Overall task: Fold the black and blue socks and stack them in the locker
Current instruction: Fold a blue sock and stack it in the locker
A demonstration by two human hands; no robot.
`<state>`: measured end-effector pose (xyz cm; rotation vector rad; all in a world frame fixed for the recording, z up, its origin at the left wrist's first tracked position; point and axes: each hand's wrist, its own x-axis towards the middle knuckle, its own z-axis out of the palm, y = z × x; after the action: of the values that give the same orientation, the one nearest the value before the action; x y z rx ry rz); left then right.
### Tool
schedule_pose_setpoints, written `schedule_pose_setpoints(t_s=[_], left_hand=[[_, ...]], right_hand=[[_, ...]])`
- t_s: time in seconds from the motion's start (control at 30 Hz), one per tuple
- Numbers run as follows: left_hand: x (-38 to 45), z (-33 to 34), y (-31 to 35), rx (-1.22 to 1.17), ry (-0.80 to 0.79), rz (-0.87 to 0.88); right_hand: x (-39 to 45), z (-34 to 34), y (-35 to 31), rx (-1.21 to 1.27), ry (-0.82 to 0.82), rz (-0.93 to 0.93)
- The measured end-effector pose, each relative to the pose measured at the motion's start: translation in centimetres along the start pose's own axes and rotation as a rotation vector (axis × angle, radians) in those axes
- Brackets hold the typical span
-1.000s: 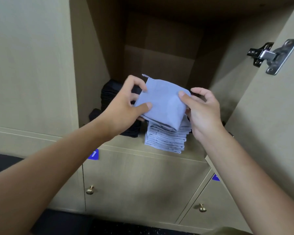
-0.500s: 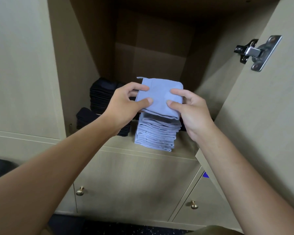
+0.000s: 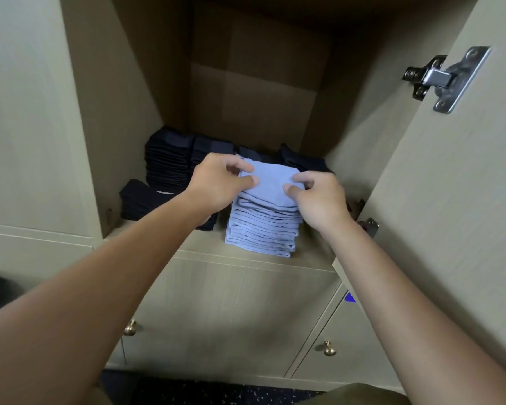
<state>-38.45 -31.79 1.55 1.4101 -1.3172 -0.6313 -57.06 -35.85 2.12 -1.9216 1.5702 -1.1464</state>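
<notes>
Partly hidden behind your arms, the locker (image 3: 254,83) floor shows only in strips, and its far wall sinks into shadow so the panel joints there are hard to make out. Your left hand (image 3: 216,185) pinches the left edge of the folded blue sock (image 3: 270,184), thumb on top and curled fingers covering the far left corner; your right hand (image 3: 316,197) pinches the right edge the same way, so the sock's two sides are lost under your fingers. That sock lies on top of the blue stack (image 3: 262,229), a neat pile of soft, flat, squarish folds whose layered edges face you near the front lip of the shelf. Behind and to the left, the black socks (image 3: 170,168) stand in taller, darker piles; their ribbed edges blur together and you cannot count them, and more black ones run along the far side behind the blue pile, mostly covered by your hands. A lower black pile (image 3: 140,200) near the left wall is cut off by your left forearm. On the right, the open door (image 3: 450,200) of pale wood grain carries a shiny metal hinge (image 3: 447,77), and a second hinge lower down peeks out behind your right wrist. Below, the closed doors show two small rounded brass knobs (image 3: 329,348), and a blue label (image 3: 350,298) is mostly hidden by your right arm.
</notes>
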Motion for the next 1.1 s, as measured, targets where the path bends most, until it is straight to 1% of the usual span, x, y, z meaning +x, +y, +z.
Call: schedule_pose_setpoints(t_s=[0.1,0.17,0.27,0.33,0.47,0.57,0.63,0.7,0.83,0.93,1.1], left_hand=[[0.1,0.1,-0.2,0.205,-0.039,0.040],[0.3,0.3,-0.5,0.338,-0.092,0.052],[0.8,0.6,-0.9,0.476,-0.159,-0.006],[0.7,0.7,-0.7,0.584,-0.183,-0.048],[0.4,1.0,-0.4,0.761,-0.199,-0.059],[0.3,1.2,-0.2,0.885,-0.197,-0.052],[0.1,1.3,0.0,0.924,-0.187,-0.031],[0.0,1.3,-0.2,0.913,-0.163,-0.002],[-0.5,1.2,-1.0,0.759,-0.056,0.053],[-0.9,0.7,-1.1,0.659,0.021,0.097],[-1.4,-1.4,-0.9,0.447,0.078,0.161]], right_hand=[[0.1,0.5,0.6,-0.097,-0.048,0.005],[0.2,0.9,1.0,-0.153,-0.074,0.015],[0.2,0.8,1.1,-0.186,-0.122,0.038],[0.1,0.5,1.2,-0.191,-0.175,0.056],[0.0,0.3,1.5,-0.148,-0.268,0.140],[-0.2,0.4,1.3,-0.130,-0.279,0.195],[-0.3,0.4,1.3,-0.108,-0.264,0.205],[-0.4,0.5,1.5,-0.089,-0.229,0.178],[-0.9,1.1,1.1,-0.067,-0.145,0.132],[-1.2,1.3,0.4,-0.097,-0.079,0.077],[-1.9,1.1,-1.1,-0.160,0.064,-0.147]])
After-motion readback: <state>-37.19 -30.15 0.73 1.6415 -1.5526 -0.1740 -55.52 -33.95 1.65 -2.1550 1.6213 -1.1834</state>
